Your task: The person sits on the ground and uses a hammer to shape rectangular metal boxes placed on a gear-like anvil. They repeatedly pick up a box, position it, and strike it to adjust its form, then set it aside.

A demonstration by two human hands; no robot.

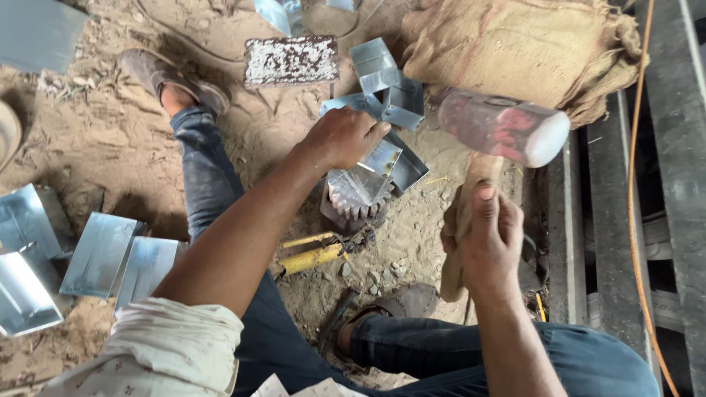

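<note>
Mallet (504,129) with a chunky pink-white head raised up, right hand (485,239) wrapped tight round its wooden handle, left hand (340,137) fingers curled, pinning a bent sheet-metal piece (379,165) onto a toothed gear (354,200) on sandy ground, yellow-handled snips (312,254) nearby

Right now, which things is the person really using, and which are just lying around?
In use:
- mallet, held in the right hand
- folded metal piece, pressed down by the left hand
- toothed gear under it

Lying about:
- yellow-handled snips
- flat metal sheets
- burlap sack
- rusty plate
</note>
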